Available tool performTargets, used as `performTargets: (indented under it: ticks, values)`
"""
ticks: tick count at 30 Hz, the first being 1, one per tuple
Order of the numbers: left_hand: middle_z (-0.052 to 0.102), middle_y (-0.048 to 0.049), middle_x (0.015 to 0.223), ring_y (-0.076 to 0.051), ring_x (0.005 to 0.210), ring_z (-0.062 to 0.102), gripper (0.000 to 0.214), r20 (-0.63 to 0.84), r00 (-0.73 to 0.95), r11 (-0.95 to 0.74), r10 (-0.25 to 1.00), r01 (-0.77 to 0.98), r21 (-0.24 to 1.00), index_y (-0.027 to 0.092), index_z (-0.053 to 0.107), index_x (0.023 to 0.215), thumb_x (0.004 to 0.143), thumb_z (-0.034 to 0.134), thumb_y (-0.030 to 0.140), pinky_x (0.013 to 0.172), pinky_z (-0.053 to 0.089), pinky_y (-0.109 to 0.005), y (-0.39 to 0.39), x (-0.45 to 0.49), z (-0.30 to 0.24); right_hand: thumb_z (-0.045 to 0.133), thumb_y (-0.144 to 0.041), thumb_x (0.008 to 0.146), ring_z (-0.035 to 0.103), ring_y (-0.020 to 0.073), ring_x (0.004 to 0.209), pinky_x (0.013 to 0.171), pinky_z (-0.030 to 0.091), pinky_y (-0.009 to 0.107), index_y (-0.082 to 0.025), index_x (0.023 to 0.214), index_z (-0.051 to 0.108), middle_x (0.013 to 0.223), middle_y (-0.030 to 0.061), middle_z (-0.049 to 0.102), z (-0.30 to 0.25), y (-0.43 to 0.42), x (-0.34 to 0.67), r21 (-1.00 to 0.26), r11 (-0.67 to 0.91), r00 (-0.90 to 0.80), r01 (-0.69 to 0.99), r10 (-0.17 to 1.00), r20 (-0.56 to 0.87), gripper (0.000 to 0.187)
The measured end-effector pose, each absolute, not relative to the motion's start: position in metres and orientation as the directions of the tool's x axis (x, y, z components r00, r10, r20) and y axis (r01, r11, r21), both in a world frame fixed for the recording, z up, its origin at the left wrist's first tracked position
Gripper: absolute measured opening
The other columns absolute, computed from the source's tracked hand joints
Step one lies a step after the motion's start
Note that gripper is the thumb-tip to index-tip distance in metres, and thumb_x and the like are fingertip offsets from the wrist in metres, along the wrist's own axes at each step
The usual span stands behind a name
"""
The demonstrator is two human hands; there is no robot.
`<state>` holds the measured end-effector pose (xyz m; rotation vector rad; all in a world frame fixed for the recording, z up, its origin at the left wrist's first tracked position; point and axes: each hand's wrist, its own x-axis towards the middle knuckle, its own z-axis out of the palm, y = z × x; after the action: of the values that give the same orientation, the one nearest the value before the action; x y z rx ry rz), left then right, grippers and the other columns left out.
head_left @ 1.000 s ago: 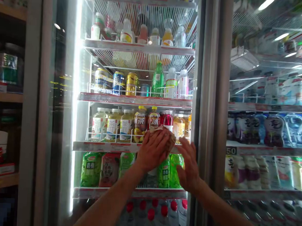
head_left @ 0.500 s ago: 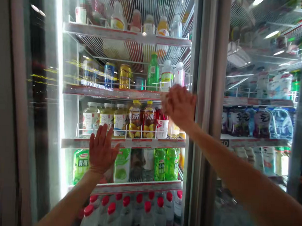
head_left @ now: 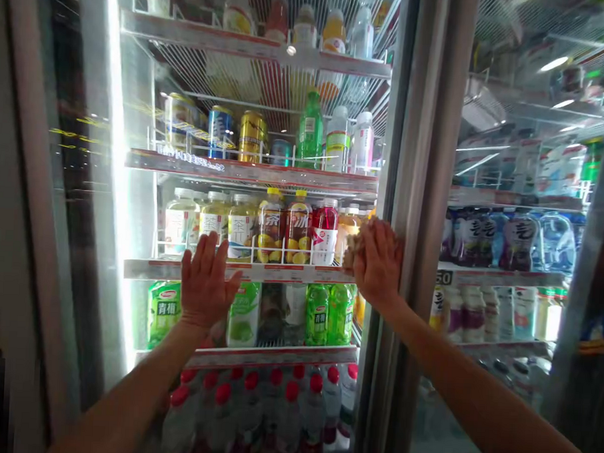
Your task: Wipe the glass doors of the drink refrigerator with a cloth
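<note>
My left hand (head_left: pixel 205 282) lies flat with fingers spread against the glass door (head_left: pixel 131 246) of a drinks cooler, level with the shelf of tea bottles (head_left: pixel 242 227). My right hand (head_left: pixel 378 263) presses a crumpled tan cloth (head_left: pixel 354 245) against the glass near the door's right frame (head_left: pixel 408 191). The cloth shows only at the hand's left edge; the hand covers the remainder.
Behind the glass, shelves hold cans (head_left: pixel 250 134), green bottles (head_left: pixel 318 314) and red-capped water bottles (head_left: pixel 274 412). A second glass-door cooler (head_left: pixel 522 216) with more bottles stands to the right. Dark shelving sits at the far left.
A second ago my left hand pressed the cloth; it then moved left and flattened on the glass. My right hand, now with the cloth, slid down the glass by the right frame.
</note>
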<state>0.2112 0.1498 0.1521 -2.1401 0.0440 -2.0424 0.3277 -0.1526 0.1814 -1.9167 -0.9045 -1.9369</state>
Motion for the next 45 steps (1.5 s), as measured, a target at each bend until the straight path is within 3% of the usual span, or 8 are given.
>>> performTargets:
  ticks: [2,9,16,24,30,38,41,45]
  values:
    - [0.025,-0.0143,0.152,-0.024,0.143,0.016,0.066,0.985,0.052,-0.980,-0.162,0.113,-0.167,0.018,0.018,0.147,0.090,0.042,0.037,0.116,0.012,-0.043,0.150,0.210,0.152,0.041,-0.028,0.090,0.022,0.0270,0.141,0.112,0.019,0.053,-0.017,0.144,0.029,0.149,0.0131,0.033,0.183,-0.152,0.327,0.196,-0.785,-0.082,0.587,0.183,0.980,0.057]
    - [0.024,-0.0129,0.152,-0.024,0.142,0.018,0.065,0.983,0.054,-0.976,-0.176,0.117,-0.182,0.020,0.016,0.148,0.090,0.042,0.035,0.116,0.013,-0.044,0.153,0.210,0.146,0.045,-0.020,0.087,0.028,0.0217,0.139,0.116,0.013,0.046,-0.019,0.141,0.037,0.137,0.0077,0.050,0.061,-0.168,0.307,0.495,-0.568,-0.106,0.657,0.581,0.807,0.055]
    - [0.023,-0.0119,0.152,-0.023,0.142,0.017,0.065,0.981,0.046,-0.974,-0.186,0.121,-0.191,0.019,0.017,0.148,0.090,0.042,0.035,0.116,0.013,-0.043,0.154,0.211,0.145,0.038,-0.031,0.091,0.019,0.0290,0.142,0.112,0.017,0.056,-0.020,0.148,0.020,0.153,0.0104,0.025,0.242,-0.116,0.326,0.173,-0.757,-0.087,0.630,0.153,0.984,0.060]
    - [0.026,-0.0137,0.151,-0.023,0.143,0.017,0.066,0.975,0.070,-0.969,-0.210,0.121,-0.217,0.018,0.016,0.148,0.089,0.045,0.033,0.116,0.014,-0.043,0.154,0.204,0.143,0.040,-0.036,0.089,0.024,0.0199,0.139,0.114,0.020,0.043,-0.021,0.134,0.045,0.148,0.0015,0.038,0.103,-0.122,0.293,0.770,-0.203,-0.298,0.604,0.839,0.455,0.048]
    - [0.026,-0.0131,0.151,-0.024,0.142,0.018,0.064,0.963,0.148,-0.961,-0.226,0.128,-0.245,0.021,0.021,0.147,0.089,0.046,0.030,0.116,0.014,-0.044,0.157,0.185,0.129,0.038,-0.033,0.090,0.017,0.0290,0.142,0.112,0.015,0.058,-0.014,0.141,0.033,0.151,0.0120,0.028,0.263,-0.081,0.307,0.285,-0.724,-0.068,0.629,0.314,0.947,0.054]
    - [0.021,-0.0120,0.153,-0.027,0.142,0.018,0.067,0.953,0.270,-0.961,-0.141,0.193,-0.197,0.022,0.016,0.148,0.087,0.045,0.028,0.115,0.018,-0.048,0.163,0.149,0.066,0.043,-0.037,0.089,0.029,0.0191,0.136,0.109,0.030,0.040,-0.022,0.131,0.049,0.148,0.0009,0.036,0.080,-0.075,0.274,0.768,-0.104,-0.343,0.631,0.851,0.397,0.045]
    - [0.018,-0.0089,0.154,-0.026,0.142,0.019,0.067,0.946,0.305,-0.968,-0.107,0.186,-0.169,0.025,0.015,0.148,0.087,0.044,0.029,0.116,0.017,-0.048,0.168,0.139,0.042,0.040,-0.034,0.090,0.027,0.0186,0.138,0.113,0.023,0.043,-0.022,0.134,0.046,0.145,0.0024,0.042,0.111,-0.093,0.285,0.707,-0.265,-0.297,0.656,0.770,0.565,0.046]
    - [0.012,-0.0039,0.156,-0.029,0.141,0.021,0.067,0.943,0.332,-0.981,-0.004,0.181,-0.068,0.031,0.010,0.148,0.089,0.041,0.034,0.114,0.019,-0.052,0.171,0.134,0.023,0.043,-0.032,0.089,0.022,0.0264,0.141,0.113,0.015,0.053,-0.017,0.139,0.039,0.146,0.0116,0.039,0.162,-0.114,0.306,0.354,-0.684,-0.086,0.637,0.394,0.915,0.053]
